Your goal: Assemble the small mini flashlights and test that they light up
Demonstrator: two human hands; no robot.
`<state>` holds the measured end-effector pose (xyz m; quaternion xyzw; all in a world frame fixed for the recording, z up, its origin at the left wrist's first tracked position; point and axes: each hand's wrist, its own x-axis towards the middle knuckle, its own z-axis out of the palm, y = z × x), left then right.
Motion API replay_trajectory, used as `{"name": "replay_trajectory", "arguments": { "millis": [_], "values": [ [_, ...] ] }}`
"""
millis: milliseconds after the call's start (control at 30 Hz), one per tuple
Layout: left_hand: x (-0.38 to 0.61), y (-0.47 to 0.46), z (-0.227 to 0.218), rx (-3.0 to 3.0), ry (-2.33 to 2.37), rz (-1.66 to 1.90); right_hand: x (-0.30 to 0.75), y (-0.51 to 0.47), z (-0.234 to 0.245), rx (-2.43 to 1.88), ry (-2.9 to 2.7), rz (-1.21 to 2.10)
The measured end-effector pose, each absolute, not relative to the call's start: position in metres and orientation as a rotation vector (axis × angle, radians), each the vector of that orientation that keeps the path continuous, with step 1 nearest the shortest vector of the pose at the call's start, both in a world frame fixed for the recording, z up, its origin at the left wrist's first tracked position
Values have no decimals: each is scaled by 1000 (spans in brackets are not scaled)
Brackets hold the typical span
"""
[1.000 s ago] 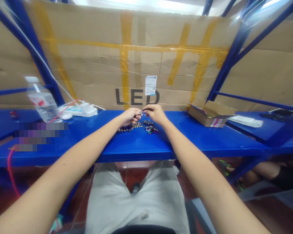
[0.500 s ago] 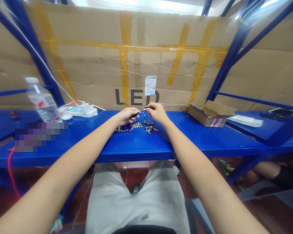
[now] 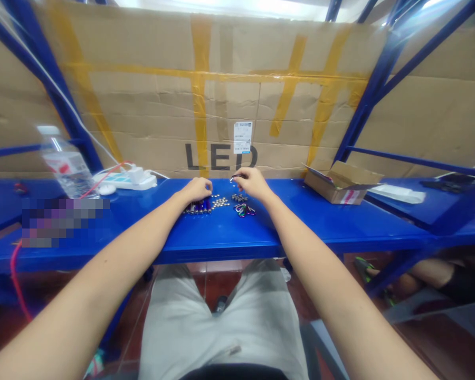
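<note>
My left hand is curled low over a row of small blue and dark cylinders with silvery ends. Whatever its fingers hold, if anything, is hidden. My right hand pinches a thin dark piece with a shiny tip between thumb and forefinger, just above the table. Several small silvery discs lie between the hands. Beside them is a cluster of small dark metallic parts. Nearer me sits a pile of multicoloured, shiny looped clips.
A blue table stands against a large taped cardboard sheet. On the left are a water bottle and a white power strip with cables. An open cardboard box stands at right. Another person's leg shows below.
My left hand has moved down and left to the row of cylinders; the dark slim piece it held no longer shows. My right hand stays nearly in place, still holding its thin piece.
</note>
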<state>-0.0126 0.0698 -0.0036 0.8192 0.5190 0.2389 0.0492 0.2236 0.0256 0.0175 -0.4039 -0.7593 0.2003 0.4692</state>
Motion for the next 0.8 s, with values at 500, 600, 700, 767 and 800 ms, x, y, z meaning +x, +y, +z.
{"name": "replay_trajectory", "arguments": {
  "millis": [500, 600, 700, 767, 800],
  "values": [
    [-17, 89, 6, 2797, 1407, 472, 225, 31, 14, -974, -1878, 494],
    [-21, 90, 6, 2807, 1483, 416, 225, 30, 15, -982, -1875, 503],
    [-26, 93, 6, 2806, 1533, 391, 225, 28, 16, -983, -1877, 499],
    [-29, 95, 6, 2807, 1559, 380, 225, 27, 17, -987, -1881, 496],
    [-31, 95, 7, 2805, 1571, 371, 225, 27, 17, -991, -1883, 497]
  ]
}}
